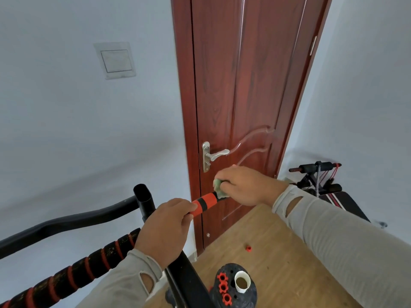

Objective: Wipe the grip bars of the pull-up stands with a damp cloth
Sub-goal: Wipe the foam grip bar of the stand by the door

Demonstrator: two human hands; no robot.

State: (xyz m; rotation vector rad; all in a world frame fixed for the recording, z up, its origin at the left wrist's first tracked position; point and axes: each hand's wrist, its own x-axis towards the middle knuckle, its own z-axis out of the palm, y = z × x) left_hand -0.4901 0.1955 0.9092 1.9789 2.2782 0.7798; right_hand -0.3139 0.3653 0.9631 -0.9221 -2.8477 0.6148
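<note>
Green cloth (219,188) in right hand (246,187), left hand (165,227) clasping grip bar (204,203)

Red-brown door (240,90), pale walls (55,130), wooden floor (278,245)

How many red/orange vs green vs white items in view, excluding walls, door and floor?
Red/orange: 6 (orange-and-black grip bar; red-striped foam grip; 3 red gear-shaped knobs; small red piece on the floor)
Green: 1 (damp cloth, held by the right hand)
White: 1 (cup)
Total: 8
</note>
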